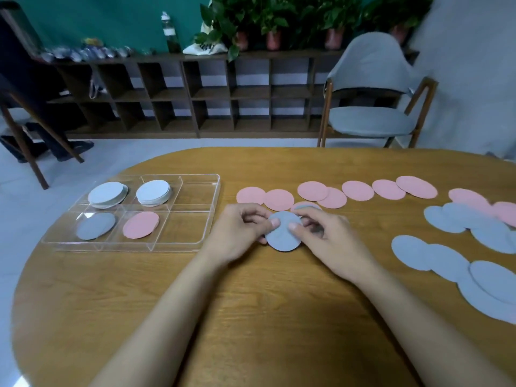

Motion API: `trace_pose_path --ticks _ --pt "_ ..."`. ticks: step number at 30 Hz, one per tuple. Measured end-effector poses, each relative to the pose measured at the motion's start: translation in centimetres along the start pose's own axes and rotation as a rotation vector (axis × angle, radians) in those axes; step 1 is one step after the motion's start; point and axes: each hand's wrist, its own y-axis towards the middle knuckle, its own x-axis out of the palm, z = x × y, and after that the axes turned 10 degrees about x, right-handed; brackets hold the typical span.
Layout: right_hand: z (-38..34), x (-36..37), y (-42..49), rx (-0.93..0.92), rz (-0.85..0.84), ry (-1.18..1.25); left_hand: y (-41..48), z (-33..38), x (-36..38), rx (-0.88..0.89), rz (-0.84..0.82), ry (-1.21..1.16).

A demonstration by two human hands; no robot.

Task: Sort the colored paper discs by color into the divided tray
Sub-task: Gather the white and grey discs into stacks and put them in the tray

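Centrally, the left hand and right hand both hold one grey disc, each grip pinched tight on its edge. The disc is over the worktop, just right of the clear divided tray.

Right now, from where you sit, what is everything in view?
Clear plastic divided tray: one, transparent, table's left side.
White paper disc stacks: two, white, tray's far-left and far-middle compartments.
Grey-blue tray disc: one visible, near-left compartment.
Pink tray disc: one visible, near-middle compartment.
Loose pink paper discs: about ten, row right of the tray.
Loose grey-blue paper discs: several, overlapping, table's right side.
Held grey-blue paper disc: one, between both hands.
Oval wooden table: one, brown, underneath everything.
Grey chair: one, beyond the table.
Dark wooden shelf: one, back wall, under potted plants.
Left hand: pinches the held disc.
Right hand: likewise.
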Motion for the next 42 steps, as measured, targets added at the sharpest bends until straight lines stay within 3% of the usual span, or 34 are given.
trace_pose_path --ticks 5,9,11,14,26,32,37,42 --pt "0.0 0.2 0.3 0.090 -0.087 0.279 -0.7 -0.7 1.0 0.105 0.095 -0.013" --pt "0.2 0.0 0.4 0.104 -0.031 0.262 -1.0 -1.4 0.5 0.379 0.195 0.488" --pt "0.5 -0.1 0.5 0.110 0.003 0.229 -1.2 -1.9 0.3 0.349 0.156 0.693" --pt "0.8 -0.7 0.4 0.138 0.043 0.241 -1.3 -2.2 0.3 0.220 0.105 0.796" --pt "2.0 -3.4 -1.7 0.129 0.135 0.192 -1.9 -1.0 0.8 0.246 -0.038 0.638" --pt "2.1 -3.0 -1.4 0.140 0.172 0.120 -2.0 -0.8 0.5 0.350 -0.063 0.636" --pt "1.8 -2.7 -1.2 0.162 0.186 0.141 -2.1 -0.1 1.0 0.545 0.055 0.600" --pt "1.2 -2.3 -1.5 0.224 0.142 0.225 -2.2 0.4 2.1 0.382 0.203 0.206"
